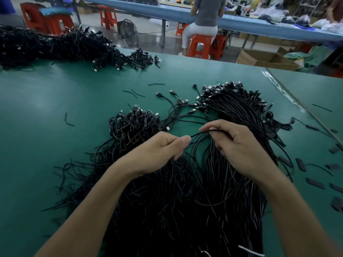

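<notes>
Head view of a green worktable [55, 108] covered in black cables. The left hand [159, 151] is closed, thumb pressed against curled forefinger, and pinches one end of a single black cable [199, 133]. The right hand [239, 147] is also closed, its fingers curled round the same cable, which lies under the forefinger. The cable spans the short gap between the two hands in a shallow arc, raised just above the heaps below; its further run is lost among the other cables. Beneath the right hand lies a long bundle of straight cables [237, 108], plug ends massed at its far end. Beneath and beyond the left hand lies a heap of coiled cables [133, 125], their loose tails spreading toward the near edge. A few separate cables with plugs [172, 101] lie between the two heaps. Short black ties [133, 93] are scattered on the bare table beyond. Small flat black pieces [300, 164] lie to the right of the bundle. A large far pile of cables [46, 45] occupies the upper left corner. Behind the table, a seated person [206, 13] on an orange stool [199, 46] faces a blue bench [241, 23]; an open cardboard box [265, 58] stands on the floor nearby.
</notes>
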The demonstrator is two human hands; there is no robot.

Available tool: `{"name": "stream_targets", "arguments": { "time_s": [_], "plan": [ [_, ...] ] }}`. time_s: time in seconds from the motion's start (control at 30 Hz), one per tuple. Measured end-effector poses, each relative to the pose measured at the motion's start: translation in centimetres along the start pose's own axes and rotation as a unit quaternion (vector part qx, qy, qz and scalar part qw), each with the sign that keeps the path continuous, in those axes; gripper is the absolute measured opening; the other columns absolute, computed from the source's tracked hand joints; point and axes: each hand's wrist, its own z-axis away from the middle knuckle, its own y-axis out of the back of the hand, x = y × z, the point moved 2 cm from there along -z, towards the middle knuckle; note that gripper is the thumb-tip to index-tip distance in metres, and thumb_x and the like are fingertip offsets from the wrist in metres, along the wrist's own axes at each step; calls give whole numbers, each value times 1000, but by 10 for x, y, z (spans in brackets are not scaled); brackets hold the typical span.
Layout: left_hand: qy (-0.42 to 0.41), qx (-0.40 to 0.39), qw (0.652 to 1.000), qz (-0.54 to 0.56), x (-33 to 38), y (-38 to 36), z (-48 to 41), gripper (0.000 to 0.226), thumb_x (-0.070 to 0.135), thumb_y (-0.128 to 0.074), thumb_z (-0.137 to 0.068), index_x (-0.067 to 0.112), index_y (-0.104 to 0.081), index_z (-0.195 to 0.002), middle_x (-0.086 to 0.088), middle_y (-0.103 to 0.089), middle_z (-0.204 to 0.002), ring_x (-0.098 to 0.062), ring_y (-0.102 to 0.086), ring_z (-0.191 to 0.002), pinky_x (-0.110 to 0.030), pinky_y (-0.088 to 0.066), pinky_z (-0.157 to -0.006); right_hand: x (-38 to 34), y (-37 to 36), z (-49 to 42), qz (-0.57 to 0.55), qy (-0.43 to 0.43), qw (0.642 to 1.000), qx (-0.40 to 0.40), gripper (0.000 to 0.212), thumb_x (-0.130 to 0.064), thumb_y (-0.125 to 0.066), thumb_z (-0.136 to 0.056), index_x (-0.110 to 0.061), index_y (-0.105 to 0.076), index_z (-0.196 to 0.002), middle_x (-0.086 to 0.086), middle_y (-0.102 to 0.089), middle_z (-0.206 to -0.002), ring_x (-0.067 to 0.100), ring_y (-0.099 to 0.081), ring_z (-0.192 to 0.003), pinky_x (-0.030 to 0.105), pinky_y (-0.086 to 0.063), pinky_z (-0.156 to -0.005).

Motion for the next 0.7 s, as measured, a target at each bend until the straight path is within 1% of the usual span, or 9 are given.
{"name": "stream_targets", "arguments": {
  "time_s": [0.07,0.13,0.23,0.3,0.43,0.5,0.57,0.63,0.7],
  "plan": [
    [-18,-102,990,97,9,-10,7,57,57,-35,-100,27,-51,-56,8,-35,-50,-14,-26,-45,-22,-26,-44,-3,-6,-2,-69,-3,998,-12,31,-16,-46,-104,-32,-70,-93,-10,-38,-52,14,-29,-47,28,-25,-44],
    [-49,-189,959,206,20,-16,15,53,51,-39,-103,26,-54,-58,5,-33,-52,-16,-21,-45,-27,-20,-43,-10,-17,-4,-112,-7,993,-29,29,-17,-44,-100,-25,-68,-85,-11,-39,-52,10,-31,-45,24,-27,-42],
    [-79,-225,881,409,36,-15,20,45,50,-51,-97,22,-59,-63,5,-25,-55,-10,-17,-46,-20,-18,-39,-17,-36,-3,-29,22,998,-57,25,-25,-45,-96,-15,-61,-79,6,-58,-67,25,-51,-61,44,-47,-60],
    [-81,-151,842,511,38,-7,13,39,47,-52,-95,20,-63,-69,8,-21,-58,-6,-16,-47,-15,-22,-36,-19,-47,2,-1,26,996,-90,28,-29,-46,-101,-8,-58,-87,14,-59,-74,26,-50,-65,47,-48,-65],
    [-84,94,782,610,23,9,-9,46,36,-38,-104,15,-75,-88,10,-28,-55,-3,-24,-46,-13,-29,-35,-25,-58,15,50,28,987,-148,32,-42,-39,-103,-20,-44,-80,-2,-49,-63,16,-43,-55,38,-40,-56],
    [-86,228,832,499,7,13,-15,44,32,-35,-107,12,-74,-98,8,-40,-58,-4,-37,-50,-16,-38,-43,-29,-56,19,41,44,986,-158,33,-40,-37,-104,-22,-49,-80,3,-50,-63,21,-45,-56,41,-43,-57],
    [-99,309,898,299,-2,14,-14,38,25,-35,-108,12,-70,-104,6,-54,-63,-7,-54,-57,-19,-48,-54,-33,-49,19,42,58,985,-158,30,-37,-41,-104,-27,-60,-83,4,-55,-62,18,-49,-54,30,-43,-54],
    [-108,283,942,144,-4,10,-10,34,22,-37,-107,12,-69,-99,2,-65,-70,-10,-63,-60,-17,-50,-56,-35,-40,15,40,66,989,-128,26,-37,-50,-100,-28,-67,-83,-4,-57,-60,10,-49,-51,25,-40,-50],
    [-96,187,977,41,-1,2,-6,37,30,-40,-105,16,-67,-84,-3,-68,-67,-10,-63,-52,-14,-45,-49,-37,-29,8,19,76,995,-69,21,-38,-62,-93,-26,-72,-80,-5,-64,-64,10,-53,-54,28,-45,-53]
  ]
}}
